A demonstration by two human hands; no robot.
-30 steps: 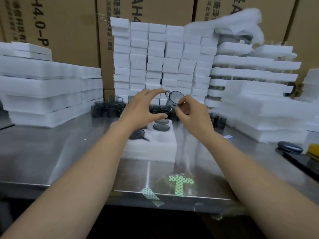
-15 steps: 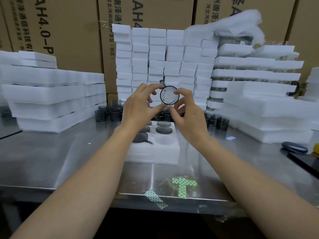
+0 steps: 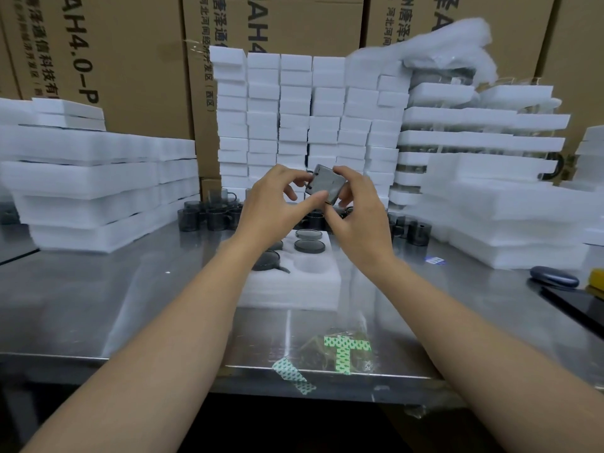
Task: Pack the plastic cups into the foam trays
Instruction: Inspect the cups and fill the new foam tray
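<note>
1. Blur across the plastic cup, held up in the air above the foam tray; hard to tell rim from base, and only a trace of handle at its upper left edge.
2. Back left of the tray hidden behind the left hand and wrist; dark seated cups visible in several pockets, white foam showing in the front right pocket.
3. Loose cups standing on the bench behind the tray, partly covered by both hands; impossible to count.
4. Both forearms cut off at the lower frame edge; dark oval case at the far right, too small to identify.
5. Left hand raised, thumb stretched to the cup's lower edge, fingers curled at its left side, pinching it.
6. Right hand raised opposite, fingers curled over the cup's top and right side, gripping it.
7. Cup tilted, clear of the tray, seen against the white foam stacks.
</note>
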